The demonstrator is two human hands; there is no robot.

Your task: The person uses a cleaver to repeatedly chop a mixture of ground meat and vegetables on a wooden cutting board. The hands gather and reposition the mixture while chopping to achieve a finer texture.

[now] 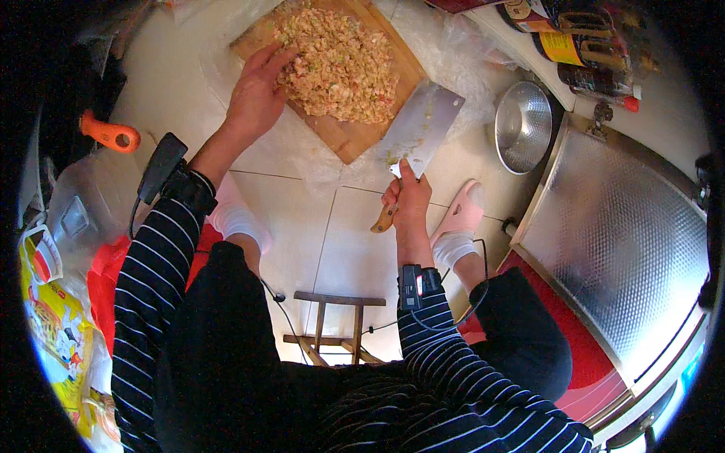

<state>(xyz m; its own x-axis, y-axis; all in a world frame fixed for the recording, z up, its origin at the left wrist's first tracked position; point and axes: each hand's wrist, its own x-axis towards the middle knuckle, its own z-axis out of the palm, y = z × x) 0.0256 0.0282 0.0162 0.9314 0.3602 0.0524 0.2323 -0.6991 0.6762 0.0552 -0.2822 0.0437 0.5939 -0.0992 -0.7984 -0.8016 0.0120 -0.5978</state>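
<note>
A wooden cutting board (354, 139) lies on the floor, a heap of chopped filling, probably minced meat with bits of vegetable (340, 68), spread over it. My left hand (259, 85) rests at the heap's left edge, fingers apart, with its fingertips at the filling; whether they press into it is hard to tell. My right hand (409, 198) is closed around the wooden handle of a cleaver (425, 124). The wide blade is beside the board's right corner, its flat face up, with bits of filling stuck on it.
Clear plastic sheeting (317, 161) lies under and around the board. A metal bowl (524, 127) leans at the right, near a cabinet with a textured metal door (623, 226). Bottles (595, 51) stand or lie at upper right. An orange handle (113, 134) and bags (56, 334) are at left. My slippered feet flank the floor tiles.
</note>
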